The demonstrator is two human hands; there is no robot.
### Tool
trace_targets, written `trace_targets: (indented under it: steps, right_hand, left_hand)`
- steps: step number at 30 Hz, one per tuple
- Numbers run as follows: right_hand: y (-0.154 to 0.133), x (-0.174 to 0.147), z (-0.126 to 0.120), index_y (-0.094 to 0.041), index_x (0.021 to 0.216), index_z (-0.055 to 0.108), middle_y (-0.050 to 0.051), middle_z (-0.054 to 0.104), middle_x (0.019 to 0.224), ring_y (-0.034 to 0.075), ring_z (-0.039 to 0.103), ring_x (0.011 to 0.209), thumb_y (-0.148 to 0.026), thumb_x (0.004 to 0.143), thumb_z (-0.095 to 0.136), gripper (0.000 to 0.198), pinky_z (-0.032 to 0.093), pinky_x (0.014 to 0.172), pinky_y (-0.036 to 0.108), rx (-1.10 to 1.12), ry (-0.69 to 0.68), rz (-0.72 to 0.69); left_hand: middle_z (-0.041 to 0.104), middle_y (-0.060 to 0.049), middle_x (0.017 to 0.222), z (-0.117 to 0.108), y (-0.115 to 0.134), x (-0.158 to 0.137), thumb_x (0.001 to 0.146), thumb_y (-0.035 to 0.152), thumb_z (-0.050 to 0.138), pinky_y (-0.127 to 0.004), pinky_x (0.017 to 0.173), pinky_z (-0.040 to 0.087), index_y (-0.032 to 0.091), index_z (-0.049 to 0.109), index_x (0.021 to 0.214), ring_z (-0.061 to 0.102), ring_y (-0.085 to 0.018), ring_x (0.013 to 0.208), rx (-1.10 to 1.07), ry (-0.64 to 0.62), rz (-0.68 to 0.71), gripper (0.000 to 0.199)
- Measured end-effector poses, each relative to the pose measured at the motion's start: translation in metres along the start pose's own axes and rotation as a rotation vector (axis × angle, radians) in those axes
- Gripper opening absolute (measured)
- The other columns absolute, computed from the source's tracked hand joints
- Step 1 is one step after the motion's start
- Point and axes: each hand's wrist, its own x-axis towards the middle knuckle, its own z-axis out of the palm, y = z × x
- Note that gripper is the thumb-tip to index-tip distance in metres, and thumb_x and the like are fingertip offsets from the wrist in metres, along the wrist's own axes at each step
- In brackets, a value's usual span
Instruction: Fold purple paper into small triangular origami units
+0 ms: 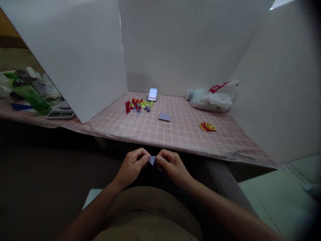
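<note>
Between my two hands is a small folded piece of lavender paper, a triangle with its point downward. My left hand pinches its left corner between thumb and fingers. Its right corner is pinched by my right hand. Both hands are in front of the table's near edge, above my lap. On the table a stack of lavender paper squares lies beyond them. Farther back to the left is a pile of small folded paper pieces in red, orange, yellow and purple.
A lit phone leans near the back panel. Red and yellow cut-out shapes lie right, before a white plastic bag. White panels enclose the pink checked table. Outside, left, are a kitchen scale and a green bottle.
</note>
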Motion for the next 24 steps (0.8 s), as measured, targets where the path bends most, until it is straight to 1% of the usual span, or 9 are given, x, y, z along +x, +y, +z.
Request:
trace_targets:
  steps: [3,6,7,9,13,17,19,21,24]
  right_hand:
    - [-0.002,0.003,-0.001,-0.018,0.072,0.058,-0.002,0.056,0.062,0.012,0.05,0.057,-0.037,0.088,0.059,0.025,0.039,0.058,0.026,0.036,-0.019,-0.001]
    - [0.0,0.004,0.003,-0.018,0.08,0.061,-0.003,0.057,0.066,0.011,0.051,0.057,-0.037,0.081,0.069,0.02,0.04,0.055,0.024,0.127,-0.071,0.062]
    - [0.001,0.004,0.004,-0.018,0.078,0.061,-0.003,0.058,0.066,0.011,0.05,0.056,-0.036,0.078,0.072,0.021,0.039,0.054,0.024,0.142,-0.084,0.087]
    - [0.004,0.003,0.006,-0.018,0.072,0.059,-0.003,0.058,0.061,0.01,0.05,0.054,-0.037,0.079,0.072,0.023,0.038,0.054,0.024,0.143,-0.083,0.103]
    - [0.006,0.001,0.006,-0.018,0.064,0.057,-0.003,0.056,0.053,0.01,0.048,0.051,-0.038,0.084,0.066,0.03,0.036,0.053,0.024,0.12,-0.071,0.052]
    - [0.007,0.0,0.007,-0.017,0.064,0.06,-0.002,0.058,0.056,0.011,0.05,0.05,-0.037,0.085,0.064,0.029,0.038,0.053,0.025,0.166,0.024,0.037]
    - [0.007,0.001,0.009,-0.017,0.067,0.062,-0.001,0.059,0.058,0.011,0.051,0.05,-0.037,0.086,0.062,0.028,0.04,0.053,0.025,0.197,0.09,0.028]
    - [0.008,0.001,0.01,-0.017,0.067,0.062,-0.001,0.059,0.058,0.012,0.051,0.051,-0.036,0.087,0.061,0.028,0.041,0.053,0.025,0.205,0.144,-0.008]
    - [0.008,0.0,0.01,-0.017,0.067,0.061,0.0,0.06,0.06,0.013,0.053,0.055,-0.035,0.089,0.06,0.028,0.042,0.055,0.026,0.163,0.197,-0.064]
  left_hand:
    - [0.055,0.001,0.062,-0.007,-0.001,0.002,0.088,0.032,0.059,-0.024,0.056,0.039,0.017,0.06,0.068,0.049,-0.013,0.059,0.105,0.014,0.038,0.025]
    - [0.057,0.001,0.064,-0.006,-0.003,0.001,0.089,0.031,0.058,-0.025,0.059,0.039,0.017,0.061,0.068,0.051,-0.014,0.062,0.154,0.003,0.076,0.024]
    - [0.058,0.001,0.065,-0.004,-0.003,0.001,0.089,0.03,0.058,-0.025,0.06,0.04,0.017,0.061,0.068,0.051,-0.014,0.063,0.155,-0.001,0.085,0.024]
    - [0.058,0.001,0.065,-0.002,-0.003,0.001,0.088,0.03,0.058,-0.025,0.06,0.04,0.017,0.061,0.068,0.052,-0.014,0.063,0.146,-0.007,0.092,0.024]
    - [0.056,0.001,0.062,0.002,-0.003,0.002,0.087,0.032,0.059,-0.024,0.056,0.038,0.018,0.06,0.067,0.05,-0.013,0.06,0.091,-0.025,0.068,0.025]
    - [0.056,0.002,0.059,0.009,-0.004,0.006,0.09,0.037,0.057,-0.024,0.057,0.042,0.017,0.06,0.067,0.051,-0.013,0.057,-0.026,0.021,0.011,0.03]
    - [0.058,0.001,0.061,0.016,-0.005,0.007,0.092,0.041,0.053,-0.025,0.058,0.044,0.017,0.065,0.077,0.055,-0.014,0.058,-0.121,0.05,-0.021,0.031]
    - [0.062,0.0,0.066,0.023,-0.006,0.008,0.094,0.044,0.05,-0.025,0.06,0.047,0.016,0.066,0.088,0.058,-0.014,0.06,-0.237,0.074,-0.043,0.033]
    - [0.062,0.001,0.066,0.034,-0.006,0.009,0.083,0.038,0.068,-0.025,0.06,0.047,0.016,0.063,0.079,0.058,-0.013,0.06,-0.283,0.061,-0.068,0.023]
